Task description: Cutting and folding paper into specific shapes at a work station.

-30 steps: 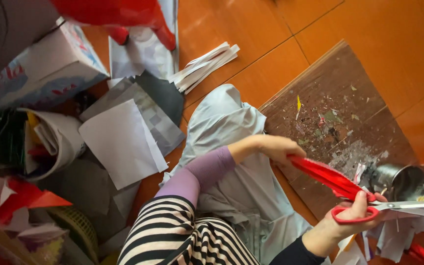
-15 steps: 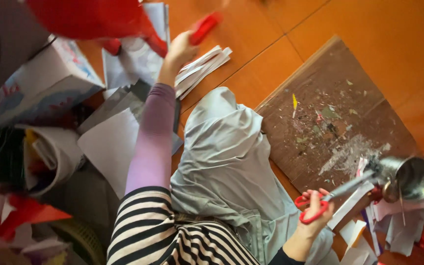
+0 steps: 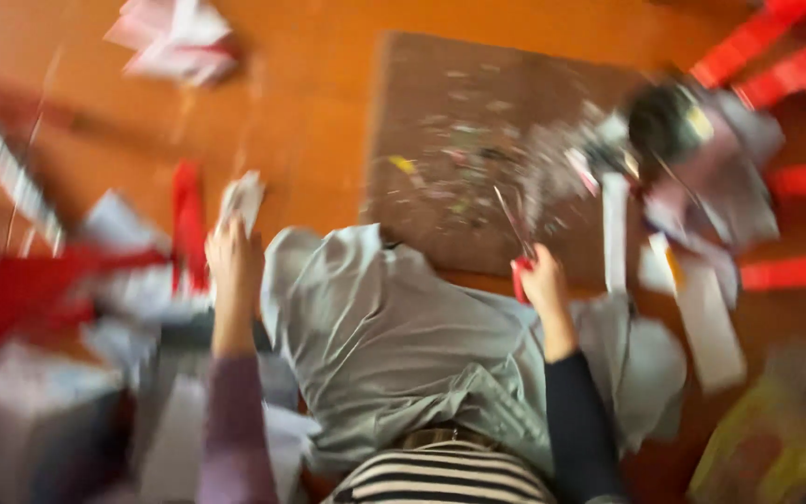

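The whole view is blurred by motion. My left hand (image 3: 231, 259), in a mauve sleeve, is closed around a red paper strip (image 3: 188, 224), with a white scrap (image 3: 241, 196) at its fingertips. My right hand (image 3: 543, 280), in a dark sleeve, grips the red handles of a pair of scissors (image 3: 518, 233) whose blades point away over a brown board (image 3: 478, 140). A pale grey cloth (image 3: 394, 336) lies across my lap between the two hands.
The orange floor (image 3: 319, 84) carries paper scraps at the far left (image 3: 174, 37). A dark metal pot (image 3: 664, 117) stands at the board's right corner among white paper pieces. Red strips (image 3: 795, 177) lie at the right, and red and white paper is piled at the left.
The view has swung left and tilted. My left hand has come down from its high reach to beside the cloth with the red strip. My right hand has lifted the scissors over the board.
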